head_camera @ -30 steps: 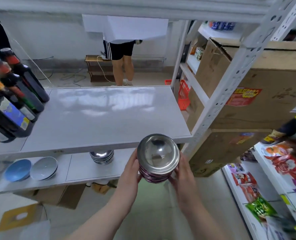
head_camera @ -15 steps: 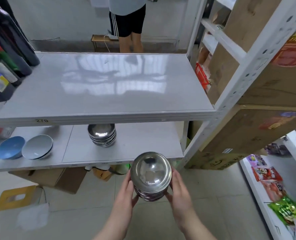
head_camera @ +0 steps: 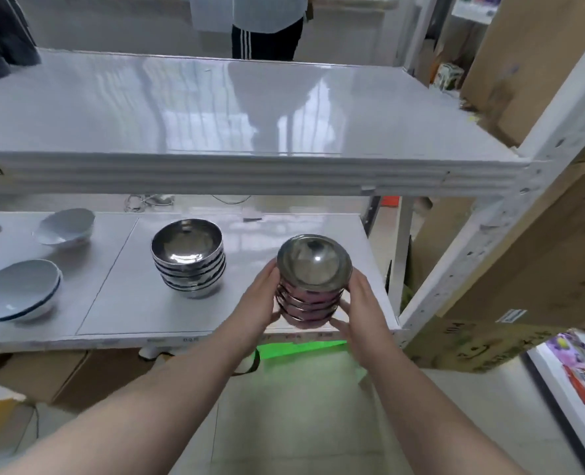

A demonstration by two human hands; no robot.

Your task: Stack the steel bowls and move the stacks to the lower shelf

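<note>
Between the two hands, a stack of steel bowls (head_camera: 313,281) is being held over the front right part of the lower shelf (head_camera: 112,299); the left hand (head_camera: 261,298) and right hand (head_camera: 361,303) are each clasping a side, forearms reaching forward. Judging by this, the placing step is underway. Next the stack needs lowering flat, clear of the other bowl stack (head_camera: 188,257) sitting left of the grip.

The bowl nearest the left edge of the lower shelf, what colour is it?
Pale blue-white with a dark blue rim, seen in the head view.
</note>
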